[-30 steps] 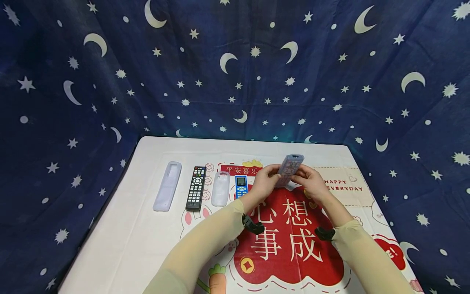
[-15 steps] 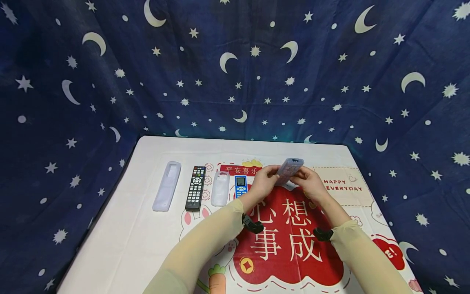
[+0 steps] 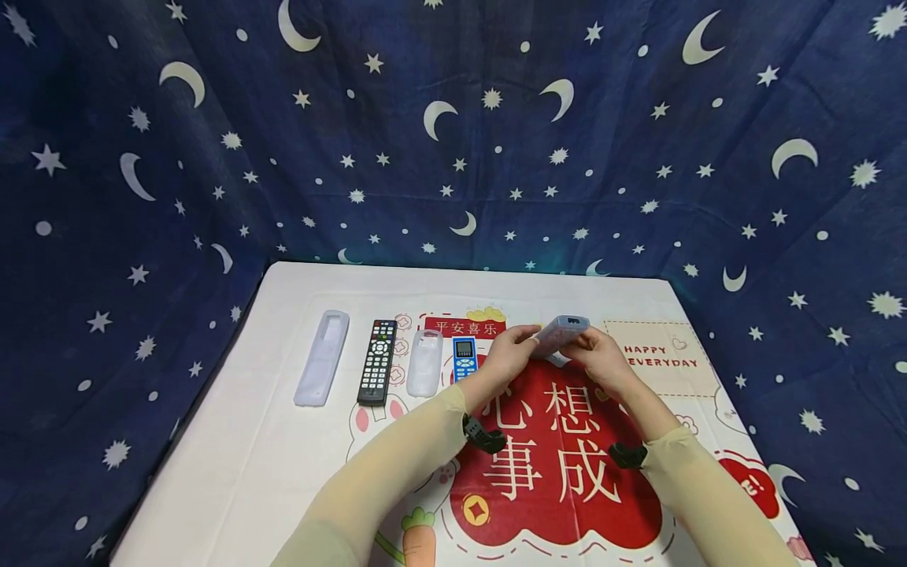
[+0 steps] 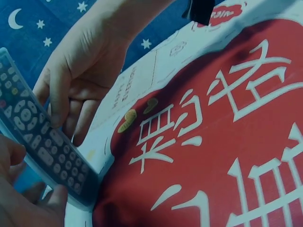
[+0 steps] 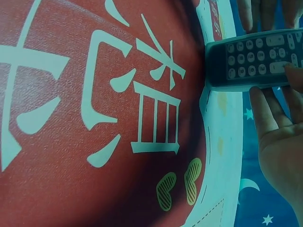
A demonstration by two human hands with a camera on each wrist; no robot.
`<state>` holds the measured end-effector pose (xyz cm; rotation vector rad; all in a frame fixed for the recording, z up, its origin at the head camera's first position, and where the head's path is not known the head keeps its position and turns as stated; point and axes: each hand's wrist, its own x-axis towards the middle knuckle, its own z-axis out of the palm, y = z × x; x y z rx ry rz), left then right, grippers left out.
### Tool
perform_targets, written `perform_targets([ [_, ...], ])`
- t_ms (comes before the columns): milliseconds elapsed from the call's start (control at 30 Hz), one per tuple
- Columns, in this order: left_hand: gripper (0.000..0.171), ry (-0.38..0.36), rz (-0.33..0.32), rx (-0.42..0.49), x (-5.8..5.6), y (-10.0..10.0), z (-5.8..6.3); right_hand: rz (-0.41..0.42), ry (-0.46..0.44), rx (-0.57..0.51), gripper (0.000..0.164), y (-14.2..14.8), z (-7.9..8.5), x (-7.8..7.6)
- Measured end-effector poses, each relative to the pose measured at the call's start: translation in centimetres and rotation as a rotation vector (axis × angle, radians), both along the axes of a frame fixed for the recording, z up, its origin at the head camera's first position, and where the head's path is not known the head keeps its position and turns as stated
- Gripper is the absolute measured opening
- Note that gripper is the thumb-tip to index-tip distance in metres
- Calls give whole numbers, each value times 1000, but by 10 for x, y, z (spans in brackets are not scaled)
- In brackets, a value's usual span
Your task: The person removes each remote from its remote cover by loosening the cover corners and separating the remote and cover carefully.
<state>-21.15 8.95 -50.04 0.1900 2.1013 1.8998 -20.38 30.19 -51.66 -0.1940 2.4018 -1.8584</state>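
Both hands hold a remote control (image 3: 556,337) in a translucent cover, raised at the far right part of the table and tilted. My left hand (image 3: 512,352) grips its left side, fingers and thumb at the edge in the left wrist view. On the opposite side my right hand (image 3: 604,361) pinches it, with the thumb over the buttons in the right wrist view. Rows of pale buttons on the remote control (image 5: 255,59) face the wrist cameras. A blue remote (image 3: 464,361) lies left of the left hand, partly hidden by the arm.
Left of the blue remote lie a short clear cover (image 3: 425,364), a black remote (image 3: 379,362) and a long translucent cover (image 3: 323,358). The white table (image 3: 234,441) bears a red printed cloth (image 3: 560,528). A starry blue curtain (image 3: 397,157) stands behind and at the sides.
The held remote has tipped down, its far end sinking closer to the hands and the whole lying flatter. Both hands keep their hold and have barely moved. The things on the table stay put.
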Motion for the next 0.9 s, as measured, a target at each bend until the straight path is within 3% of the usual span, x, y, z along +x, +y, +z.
perform_targets([
  [100, 47, -54, 22, -26, 4, -2, -1, -1, 6, 32, 40, 1, 0, 3],
  [167, 54, -127, 19, 5, 6, -5, -2, -1, 10, 66, 39, 2, 1, 5],
  [333, 53, -430, -27, 263, 8, -9, -3, 12, -10, 109, 36, 5, 0, 10],
  [400, 48, -511, -33, 347, 8, -9, -4, 32, -25, 102, 34, 6, 0, 11],
  [700, 30, -608, -39, 417, 8, -10, -7, 130, -68, 28, 42, 6, -1, 19],
  [900, 35, -632, -89, 413, 10, -11, -11, 158, -95, 30, 36, 9, -1, 23],
])
